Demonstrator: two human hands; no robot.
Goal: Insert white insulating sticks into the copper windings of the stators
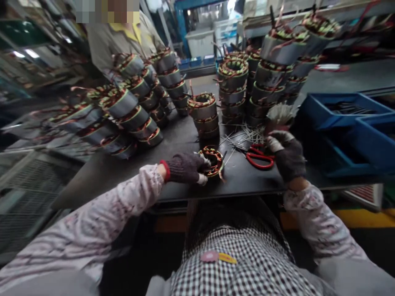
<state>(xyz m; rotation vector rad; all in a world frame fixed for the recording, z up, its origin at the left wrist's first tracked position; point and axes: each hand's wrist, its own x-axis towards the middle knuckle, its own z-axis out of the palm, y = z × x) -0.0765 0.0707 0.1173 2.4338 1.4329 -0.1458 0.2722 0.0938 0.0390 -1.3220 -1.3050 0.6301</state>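
Near the front edge of the table, a wound motor stator (219,167) with copper coils and a loose lead lies flat. My left hand (187,167), in a dark glove with bare-looking or taped fingertips, is closed on its left rim. To the right, my right hand (286,156), gloved with pale-wrapped fingers, is curled beside a bundle of thin white strips (280,113) standing in a reddish holder; what its fingers pinch, if anything, is hidden. Red-handled scissors (259,167) lie left of that hand. Loose white strips (245,135) are scattered behind them.
Stacks of stators (233,88) stand across the back of the dark table (175,191), with leaning stacks (123,107) at left. Blue bins (348,119) sit at right, one holding dark pieces. A person (123,39) stands beyond the left stacks.
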